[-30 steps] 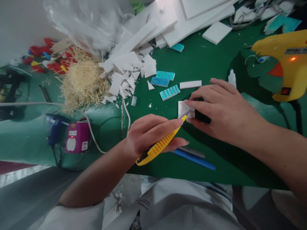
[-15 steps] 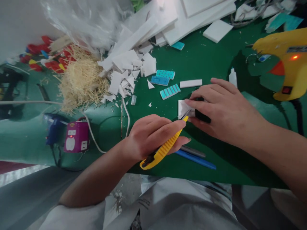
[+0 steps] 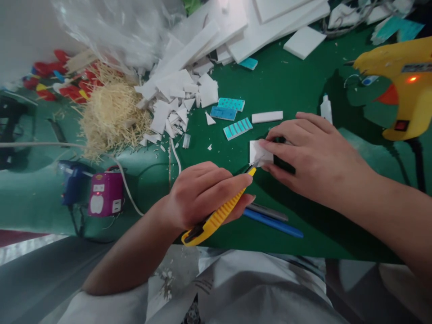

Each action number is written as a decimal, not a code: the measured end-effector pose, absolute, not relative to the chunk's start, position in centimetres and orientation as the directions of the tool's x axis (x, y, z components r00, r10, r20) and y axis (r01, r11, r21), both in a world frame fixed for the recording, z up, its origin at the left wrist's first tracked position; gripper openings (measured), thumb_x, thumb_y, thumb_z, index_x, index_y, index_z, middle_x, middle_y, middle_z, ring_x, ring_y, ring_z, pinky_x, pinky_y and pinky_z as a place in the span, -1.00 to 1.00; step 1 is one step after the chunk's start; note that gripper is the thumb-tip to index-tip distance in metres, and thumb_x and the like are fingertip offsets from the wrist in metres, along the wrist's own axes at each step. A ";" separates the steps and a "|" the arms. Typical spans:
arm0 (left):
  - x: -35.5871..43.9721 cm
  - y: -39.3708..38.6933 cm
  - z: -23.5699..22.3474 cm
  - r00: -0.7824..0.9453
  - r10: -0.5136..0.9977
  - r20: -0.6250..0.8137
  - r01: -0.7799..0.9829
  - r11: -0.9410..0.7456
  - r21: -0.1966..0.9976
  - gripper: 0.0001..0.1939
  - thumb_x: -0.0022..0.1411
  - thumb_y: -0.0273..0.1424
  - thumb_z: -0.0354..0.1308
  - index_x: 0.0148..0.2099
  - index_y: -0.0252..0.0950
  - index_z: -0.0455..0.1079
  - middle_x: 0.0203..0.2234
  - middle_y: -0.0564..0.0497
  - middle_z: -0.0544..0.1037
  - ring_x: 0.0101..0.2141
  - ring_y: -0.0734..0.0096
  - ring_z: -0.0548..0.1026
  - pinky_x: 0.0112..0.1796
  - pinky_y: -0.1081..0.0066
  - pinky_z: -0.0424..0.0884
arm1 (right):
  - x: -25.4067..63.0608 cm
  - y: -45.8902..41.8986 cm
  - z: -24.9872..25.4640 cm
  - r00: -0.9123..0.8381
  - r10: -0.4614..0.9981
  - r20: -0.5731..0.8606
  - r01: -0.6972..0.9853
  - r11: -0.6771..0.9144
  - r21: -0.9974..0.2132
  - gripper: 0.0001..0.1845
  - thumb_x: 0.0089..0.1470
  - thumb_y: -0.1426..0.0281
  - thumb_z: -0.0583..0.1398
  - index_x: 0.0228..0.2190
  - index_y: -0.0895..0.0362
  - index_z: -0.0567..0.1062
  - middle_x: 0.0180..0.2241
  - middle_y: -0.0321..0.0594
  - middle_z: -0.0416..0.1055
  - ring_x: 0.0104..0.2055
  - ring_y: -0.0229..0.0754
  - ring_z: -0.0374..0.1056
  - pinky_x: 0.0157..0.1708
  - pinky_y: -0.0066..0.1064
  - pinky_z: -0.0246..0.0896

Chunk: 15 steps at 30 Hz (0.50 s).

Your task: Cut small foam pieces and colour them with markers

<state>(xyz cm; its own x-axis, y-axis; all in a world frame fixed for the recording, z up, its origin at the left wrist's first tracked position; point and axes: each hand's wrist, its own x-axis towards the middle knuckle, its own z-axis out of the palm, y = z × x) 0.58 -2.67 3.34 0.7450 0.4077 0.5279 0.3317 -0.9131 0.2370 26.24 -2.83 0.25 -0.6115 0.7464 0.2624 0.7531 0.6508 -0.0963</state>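
— Where's the foam piece?

— Middle of the frame, flat on the green mat. The right hand lies spread over it, fingertips pressing its right edge, with something black beneath the palm that I can't make out.

— And the left hand?

— Wrapped tight round a yellow knife, the blade tip touching the piece's lower edge.

— How would that piece handle?

— Light and stiff, I'd judge, but brittle: the heap of scraps at upper centre suggests it snaps and crumbles. Being so light, it would likely skid under a blade, so press it flat near the cut, fingers clear of the edge.

— Anything close by?

— Two pens just below the knife, and a glue gun at the right.
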 end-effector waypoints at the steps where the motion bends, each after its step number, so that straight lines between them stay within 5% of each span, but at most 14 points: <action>1: 0.5 -2.8 3.3 0.748 0.405 0.525 0.336 -0.914 0.226 -0.87 0.40 -0.44 0.22 -0.07 -0.41 0.49 -0.43 0.00 0.67 -0.49 0.45 0.60 -0.41 0.41 0.55 | 26.2 -2.8 0.3 -0.609 0.749 0.261 0.756 0.648 -0.096 -0.66 0.34 0.30 0.10 -0.07 0.15 0.63 -0.08 -0.03 0.58 0.01 0.07 0.49 0.19 0.04 0.29; 15: -0.1 -2.7 3.7 0.784 0.373 0.495 0.309 -0.928 0.209 -0.89 0.43 -0.49 0.19 -0.07 -0.46 0.47 -0.41 -0.01 0.68 -0.45 0.53 0.60 -0.38 0.45 0.54 | 26.1 -3.0 -0.1 -0.600 0.736 0.313 0.749 0.654 -0.103 -0.66 0.34 0.29 0.13 -0.06 0.20 0.62 -0.10 0.02 0.58 -0.05 0.09 0.50 0.13 0.03 0.36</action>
